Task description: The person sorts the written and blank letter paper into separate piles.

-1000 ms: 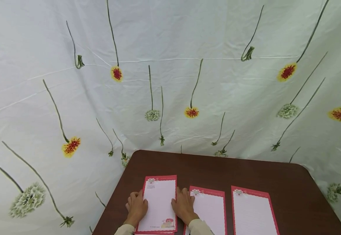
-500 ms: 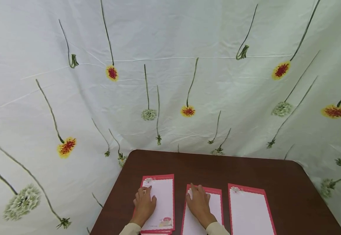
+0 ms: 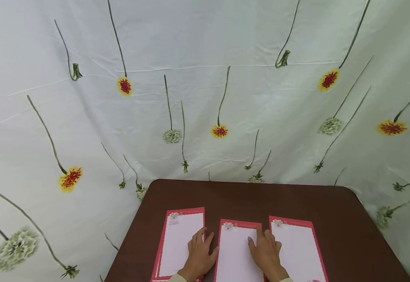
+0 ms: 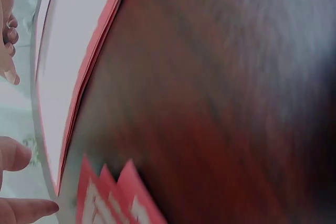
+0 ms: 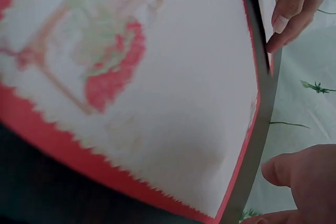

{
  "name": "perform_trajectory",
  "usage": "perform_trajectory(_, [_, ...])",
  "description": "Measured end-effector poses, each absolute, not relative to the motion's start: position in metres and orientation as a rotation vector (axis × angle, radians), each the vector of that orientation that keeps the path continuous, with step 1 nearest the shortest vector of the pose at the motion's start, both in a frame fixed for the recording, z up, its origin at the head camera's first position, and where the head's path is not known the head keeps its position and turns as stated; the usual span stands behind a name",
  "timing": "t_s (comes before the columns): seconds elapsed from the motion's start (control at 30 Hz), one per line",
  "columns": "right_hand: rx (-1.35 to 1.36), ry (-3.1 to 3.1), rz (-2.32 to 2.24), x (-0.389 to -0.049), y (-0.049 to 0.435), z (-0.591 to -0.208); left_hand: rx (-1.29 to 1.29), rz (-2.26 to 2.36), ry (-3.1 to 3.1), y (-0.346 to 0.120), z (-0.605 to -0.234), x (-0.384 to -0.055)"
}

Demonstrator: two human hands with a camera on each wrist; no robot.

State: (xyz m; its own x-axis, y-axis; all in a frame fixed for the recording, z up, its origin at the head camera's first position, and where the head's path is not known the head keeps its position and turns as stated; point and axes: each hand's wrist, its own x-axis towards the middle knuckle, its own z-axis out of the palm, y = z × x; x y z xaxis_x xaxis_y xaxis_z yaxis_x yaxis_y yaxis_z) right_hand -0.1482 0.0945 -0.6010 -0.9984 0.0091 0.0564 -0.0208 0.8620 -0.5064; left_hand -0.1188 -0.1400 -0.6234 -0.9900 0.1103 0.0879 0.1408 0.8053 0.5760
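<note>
Three stacks of red-bordered white notepaper lie in a row on a brown table. My left hand [image 3: 198,254] is over the right edge of the left stack [image 3: 177,243], its fingers spread and relaxed. My right hand [image 3: 266,252] lies over the right edge of the middle stack [image 3: 234,250], fingers loosely extended towards the right stack [image 3: 296,246]. Neither hand grips a sheet. In the left wrist view, the left stack [image 4: 113,198] shows fanned corners. The right wrist view shows a red printed drawing [image 5: 115,66] on a nearby sheet.
The brown table [image 3: 247,199] has rounded far corners. Behind it hangs a white cloth [image 3: 198,35] with printed flowers, reaching down to the table's back and left edges.
Both hands have moved right: the left from the left stack's left side to its right edge, the right from beside that stack across the middle stack. The camera view has shifted slightly right.
</note>
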Motion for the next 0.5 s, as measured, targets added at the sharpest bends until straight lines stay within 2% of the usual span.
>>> perform_trajectory(0.5, [-0.086, -3.169, 0.773, -0.123, 0.111, -0.617, -0.236, -0.906, -3.032, -0.127, -0.634, -0.114])
